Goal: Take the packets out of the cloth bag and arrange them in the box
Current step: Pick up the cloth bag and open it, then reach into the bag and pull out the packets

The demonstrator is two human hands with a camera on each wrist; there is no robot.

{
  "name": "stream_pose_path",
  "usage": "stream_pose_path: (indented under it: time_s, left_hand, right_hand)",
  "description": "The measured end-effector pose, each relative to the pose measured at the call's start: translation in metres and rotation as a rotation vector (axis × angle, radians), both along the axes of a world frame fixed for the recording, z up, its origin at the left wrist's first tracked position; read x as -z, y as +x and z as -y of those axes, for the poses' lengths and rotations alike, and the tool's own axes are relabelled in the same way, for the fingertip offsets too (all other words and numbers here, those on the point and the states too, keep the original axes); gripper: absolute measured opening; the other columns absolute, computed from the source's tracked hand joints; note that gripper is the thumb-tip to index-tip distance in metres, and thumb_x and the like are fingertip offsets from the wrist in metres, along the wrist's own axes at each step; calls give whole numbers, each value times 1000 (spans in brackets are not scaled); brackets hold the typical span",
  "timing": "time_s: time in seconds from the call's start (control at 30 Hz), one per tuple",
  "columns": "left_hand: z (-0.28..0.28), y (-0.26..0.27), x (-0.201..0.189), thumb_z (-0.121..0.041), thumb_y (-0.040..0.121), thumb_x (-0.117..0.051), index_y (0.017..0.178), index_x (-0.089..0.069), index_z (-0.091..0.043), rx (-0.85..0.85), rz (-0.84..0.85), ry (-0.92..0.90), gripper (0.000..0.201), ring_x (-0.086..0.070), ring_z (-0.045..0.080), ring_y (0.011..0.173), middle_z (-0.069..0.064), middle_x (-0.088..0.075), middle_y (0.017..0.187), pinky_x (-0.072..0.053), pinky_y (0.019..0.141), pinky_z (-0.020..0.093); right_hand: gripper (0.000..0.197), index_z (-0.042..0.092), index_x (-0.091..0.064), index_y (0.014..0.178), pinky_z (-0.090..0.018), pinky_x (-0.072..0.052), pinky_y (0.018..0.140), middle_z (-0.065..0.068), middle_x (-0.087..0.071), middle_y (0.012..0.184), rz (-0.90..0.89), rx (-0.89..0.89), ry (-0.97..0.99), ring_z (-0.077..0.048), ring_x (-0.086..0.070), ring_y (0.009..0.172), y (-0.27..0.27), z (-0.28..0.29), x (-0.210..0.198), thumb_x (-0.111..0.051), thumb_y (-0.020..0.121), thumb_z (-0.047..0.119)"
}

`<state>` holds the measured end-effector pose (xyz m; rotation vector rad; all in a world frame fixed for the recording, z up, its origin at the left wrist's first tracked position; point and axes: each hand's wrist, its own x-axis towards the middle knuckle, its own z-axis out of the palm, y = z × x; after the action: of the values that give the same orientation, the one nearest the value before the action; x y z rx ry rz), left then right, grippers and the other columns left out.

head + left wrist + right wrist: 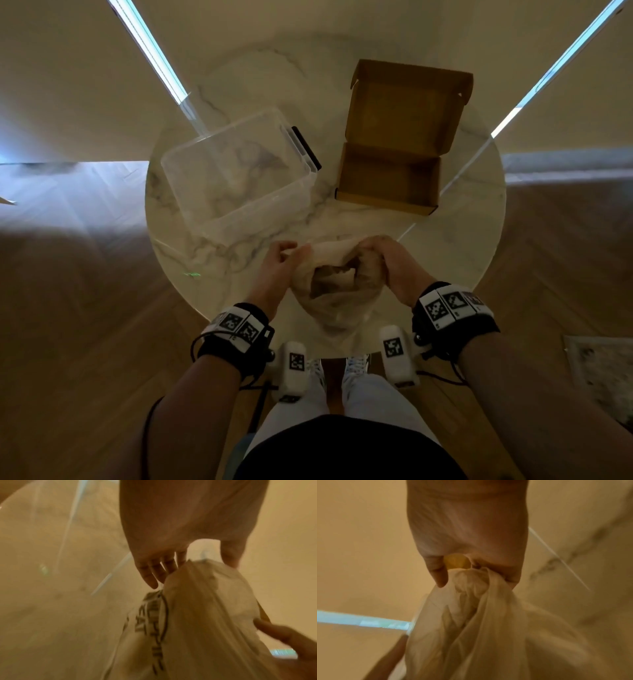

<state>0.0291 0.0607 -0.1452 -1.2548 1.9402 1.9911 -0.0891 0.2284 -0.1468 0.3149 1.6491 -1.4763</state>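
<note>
A cream cloth bag (337,294) with dark printed lettering (154,616) sits at the near edge of the round marble table (445,246). My left hand (279,262) pinches the bag's left rim (202,566) between thumb and fingers. My right hand (383,260) grips a bunched fold of the right rim (471,580). The bag's mouth is pulled open toward me; its dim inside shows no packet I can make out. An open brown cardboard box (390,178) with its lid flipped back stands at the far right, with nothing in it.
A clear plastic tub (236,171) with a black clip stands at the far left of the table. Wooden floor surrounds the table. My shoes (339,370) and legs are right below the near edge.
</note>
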Motion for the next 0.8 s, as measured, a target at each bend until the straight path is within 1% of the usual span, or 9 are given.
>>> stream_pose_path:
  time_s: [0.1, 0.2, 0.3, 0.4, 0.53, 0.57, 0.63, 0.7, 0.8]
  left_hand:
    - [-5, -7, -8, -44, 77, -74, 133, -41, -31, 291, 27, -192, 66, -59, 12, 98, -10, -55, 109, -53, 83, 32]
    - [-8, -20, -13, -35, 84, -68, 120, -56, -22, 335, 35, -349, 40, -62, 16, 97, -2, -65, 107, -53, 83, 31]
    - [-4, -27, -8, -21, 93, -58, 107, -64, -18, 169, 10, -140, 16, -65, 19, 93, 4, -68, 102, -55, 83, 36]
    - [-2, -31, -12, -14, 97, -53, 105, -63, -14, 4, -21, 192, 13, -65, 16, 80, 9, -68, 97, -56, 69, 28]
    - [3, -35, -13, -25, 96, -57, 106, -62, -13, -43, 38, 323, 17, -67, 24, 85, 13, -69, 100, -57, 73, 37]
    - [2, -36, -12, -28, 94, -58, 104, -62, -14, -48, 79, 310, 19, -67, 26, 87, 13, -68, 102, -56, 73, 38]
    - [2, -36, -10, -34, 93, -57, 100, -61, -17, -3, 179, 87, 19, -63, 22, 83, 8, -65, 102, -50, 67, 33]
    - [0, -32, -11, -37, 95, -51, 107, -56, -21, 96, 195, -215, 21, -56, 10, 76, -2, -59, 95, -45, 63, 28]
    - [-5, -27, -10, -38, 97, -46, 115, -53, -22, 162, 149, -247, 25, -57, 8, 78, -4, -57, 96, -46, 60, 25]
  right_hand:
    - [47, 23, -50, 130, -29, -51, 85, -2, -57, 115, -291, -152, 79, -16, -58, 104, 5, 0, -12, -70, 87, 26]
    - [33, 23, -58, 121, -23, -53, 76, -1, -62, 108, -369, -193, 78, -15, -63, 97, 8, 4, -14, -69, 89, 21]
    - [8, 19, -64, 102, -36, -57, 85, -9, -68, 108, -253, -98, 62, -26, -66, 102, 4, 13, -13, -62, 94, 18]
    - [12, 13, -63, 95, -46, -51, 96, -17, -68, 105, -31, -22, -2, -31, -64, 99, -5, 20, -11, -55, 99, 21]
    - [37, 7, -65, 119, -51, -50, 99, -19, -68, 118, 206, -58, 50, -35, -64, 110, -16, 22, -1, -61, 93, 32]
    - [39, 8, -64, 122, -50, -51, 97, -19, -68, 118, 255, -79, 51, -35, -64, 110, -17, 22, 1, -62, 92, 33]
    - [39, 7, -64, 122, -43, -53, 92, -18, -67, 116, 285, -84, 64, -33, -64, 104, -16, 24, -1, -61, 91, 32]
    - [32, 10, -61, 116, -33, -51, 79, -12, -62, 113, 108, -109, 117, -25, -60, 97, -14, 25, -4, -59, 93, 31]
    - [34, 17, -52, 126, -22, -44, 71, 0, -53, 114, -221, -267, 182, -14, -54, 99, -6, 18, -9, -59, 94, 27]
